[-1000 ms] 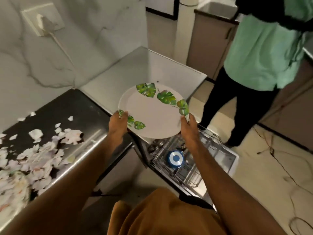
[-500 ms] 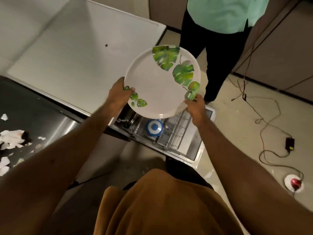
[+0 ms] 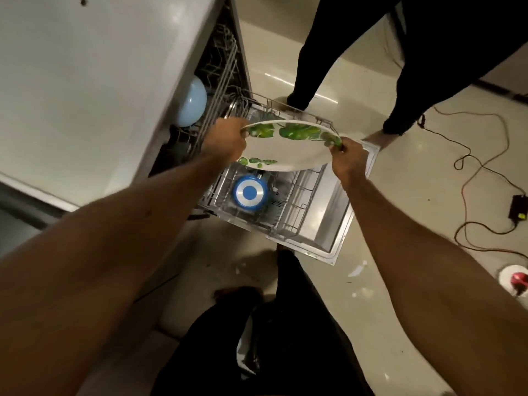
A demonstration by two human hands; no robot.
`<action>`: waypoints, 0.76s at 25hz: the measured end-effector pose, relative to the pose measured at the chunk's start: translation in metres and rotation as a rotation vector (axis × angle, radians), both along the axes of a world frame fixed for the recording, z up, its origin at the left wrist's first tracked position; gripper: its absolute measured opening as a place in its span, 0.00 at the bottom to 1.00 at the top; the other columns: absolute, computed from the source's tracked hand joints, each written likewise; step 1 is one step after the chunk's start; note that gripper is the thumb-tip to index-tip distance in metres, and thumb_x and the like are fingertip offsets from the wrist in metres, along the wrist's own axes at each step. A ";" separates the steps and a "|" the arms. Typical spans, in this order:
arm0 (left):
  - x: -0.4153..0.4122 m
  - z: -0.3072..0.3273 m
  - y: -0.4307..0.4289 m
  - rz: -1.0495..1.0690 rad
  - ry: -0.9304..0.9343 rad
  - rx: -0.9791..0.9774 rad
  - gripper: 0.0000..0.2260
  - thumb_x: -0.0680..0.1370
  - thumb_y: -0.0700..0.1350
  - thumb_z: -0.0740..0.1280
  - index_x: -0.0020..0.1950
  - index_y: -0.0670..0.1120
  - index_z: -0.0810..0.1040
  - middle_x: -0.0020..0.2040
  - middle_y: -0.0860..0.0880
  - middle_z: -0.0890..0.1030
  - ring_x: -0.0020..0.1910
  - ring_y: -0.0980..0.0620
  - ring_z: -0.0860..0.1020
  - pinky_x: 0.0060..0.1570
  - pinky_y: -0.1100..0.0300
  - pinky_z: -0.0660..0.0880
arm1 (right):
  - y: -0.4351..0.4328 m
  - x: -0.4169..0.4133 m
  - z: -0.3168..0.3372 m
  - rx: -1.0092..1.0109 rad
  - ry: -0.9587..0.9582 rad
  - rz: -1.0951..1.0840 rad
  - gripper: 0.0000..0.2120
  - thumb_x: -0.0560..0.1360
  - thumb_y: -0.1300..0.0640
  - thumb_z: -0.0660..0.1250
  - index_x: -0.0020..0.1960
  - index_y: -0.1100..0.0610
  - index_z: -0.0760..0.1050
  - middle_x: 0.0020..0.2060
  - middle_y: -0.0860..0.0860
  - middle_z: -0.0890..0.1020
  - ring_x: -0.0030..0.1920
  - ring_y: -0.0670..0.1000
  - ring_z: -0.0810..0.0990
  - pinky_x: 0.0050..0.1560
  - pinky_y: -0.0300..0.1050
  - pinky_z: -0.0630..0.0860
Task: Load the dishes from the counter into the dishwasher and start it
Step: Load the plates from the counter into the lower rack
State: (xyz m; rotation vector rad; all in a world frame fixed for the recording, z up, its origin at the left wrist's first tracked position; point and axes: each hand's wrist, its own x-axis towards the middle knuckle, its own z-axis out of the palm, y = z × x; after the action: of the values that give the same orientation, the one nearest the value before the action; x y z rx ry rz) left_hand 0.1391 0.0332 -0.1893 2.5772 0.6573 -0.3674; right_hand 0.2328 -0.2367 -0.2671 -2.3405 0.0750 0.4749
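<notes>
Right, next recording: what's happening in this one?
A person holds a round white plate with green leaf prints over the pulled-out wire lower rack of an open dishwasher, left hand gripping one edge, right hand the opposite edge. The plate is tilted and not yet in the rack. A round blue-and-white item already sits there, and a pale blue bowl shows in the upper rack. Someone in dark trousers stands nearby.

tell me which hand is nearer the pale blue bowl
Left. The left hand grips the plate just below and right of the bowl; the right hand holds the opposite rim, well off to the right.
</notes>
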 end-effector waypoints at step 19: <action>0.179 -0.151 0.003 -0.061 -0.168 0.141 0.13 0.84 0.38 0.64 0.67 0.46 0.80 0.62 0.45 0.77 0.51 0.52 0.75 0.53 0.60 0.78 | 0.005 0.091 -0.114 0.154 -0.117 -0.283 0.15 0.84 0.61 0.65 0.68 0.52 0.82 0.59 0.49 0.86 0.56 0.51 0.84 0.63 0.48 0.80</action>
State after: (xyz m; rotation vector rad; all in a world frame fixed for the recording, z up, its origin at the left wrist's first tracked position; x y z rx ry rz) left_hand 0.3178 0.0361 -0.3400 2.7293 0.5628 -0.1247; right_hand 0.3242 -0.2319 -0.3813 -2.1575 0.2994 0.1958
